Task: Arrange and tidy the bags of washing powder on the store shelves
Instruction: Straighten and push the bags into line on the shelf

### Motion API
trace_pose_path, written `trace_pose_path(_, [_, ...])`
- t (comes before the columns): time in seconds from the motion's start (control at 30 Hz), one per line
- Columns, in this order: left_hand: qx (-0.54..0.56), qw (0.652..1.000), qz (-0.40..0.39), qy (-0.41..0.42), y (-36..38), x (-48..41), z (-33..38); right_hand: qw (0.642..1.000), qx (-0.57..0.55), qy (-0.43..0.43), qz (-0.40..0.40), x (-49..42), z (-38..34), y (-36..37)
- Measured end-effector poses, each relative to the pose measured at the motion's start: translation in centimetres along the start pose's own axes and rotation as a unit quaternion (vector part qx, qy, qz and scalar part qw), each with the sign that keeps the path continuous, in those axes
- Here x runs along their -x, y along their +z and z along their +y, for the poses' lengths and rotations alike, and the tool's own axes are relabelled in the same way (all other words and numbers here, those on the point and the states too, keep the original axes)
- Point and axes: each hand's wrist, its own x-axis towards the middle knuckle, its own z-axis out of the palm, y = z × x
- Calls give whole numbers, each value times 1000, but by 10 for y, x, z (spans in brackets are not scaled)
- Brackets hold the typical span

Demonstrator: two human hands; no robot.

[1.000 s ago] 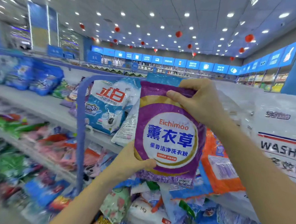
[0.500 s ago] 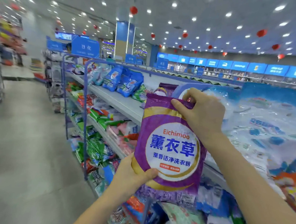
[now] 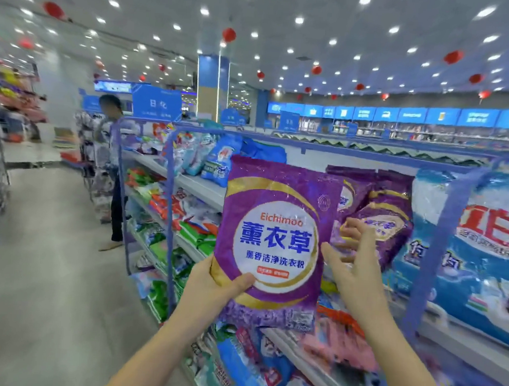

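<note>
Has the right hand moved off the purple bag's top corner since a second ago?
Yes. The right hand left the top corner and dropped, now open beside the bag's right edge, before the shelved purple bags.

The purple bag (image 3: 274, 244) has "Eichimoo" in orange-red at the top of its white disc. Below that come "薰衣草" in large blue characters and "薰香洁净洗衣粉" in smaller blue. The small red label underneath is too fine to read. A hanging blue sign (image 3: 157, 102) says "日化". The blue-and-white bag (image 3: 484, 278) at right shows a big red "白"; its other print is blurred.
</note>
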Motion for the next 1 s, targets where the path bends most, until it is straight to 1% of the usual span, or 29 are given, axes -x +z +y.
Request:
trace_pose_path(0.07, [12, 1000, -13, 6, -3, -30, -6, 993, -71, 83, -52, -5, 13, 13])
trace_pose_path(0.13, [28, 999, -22, 5, 2, -62, -15, 976, -131, 153, -83, -13, 22, 21])
trace_pose_path(0.2, [41, 998, -37, 6, 10, -94, -24, 970, -136, 181, -90, -27, 37, 29])
trace_pose_path(0.27, [49, 997, -61, 4, 20, -129, -33, 971, -130, 184, -80, -45, 50, 33])
trace_pose_path(0.37, [68, 992, -108, -18, 38, -184, -45, 980, -106, 161, -38, -78, 71, 33])
trace_pose_path(0.47, [72, 984, -157, -32, 57, -236, -57, 983, -79, 165, -17, -113, 86, 30])
trace_pose_path(0.57, [66, 979, -190, -31, 75, -279, -68, 983, -42, 181, -11, -142, 104, 29])
trace_pose_path(0.67, [66, 972, -223, -43, 93, -317, -80, 977, 26, 214, -4, -162, 120, 26])
trace_pose_path(0.77, [73, 963, -254, -52, 110, -346, -95, 969, 40, 244, 6, -177, 131, 21])
trace_pose_path(0.83, [75, 958, -271, -56, 120, -366, -103, 964, 76, 254, 5, -187, 138, 19])
trace_pose_path(0.93, [105, 948, -281, -110, 131, -395, -111, 955, 131, 263, 23, -198, 145, 26])
trace_pose_path(1.0, [97, 937, -303, -147, 136, -410, -117, 946, 172, 270, 42, -203, 152, 32])
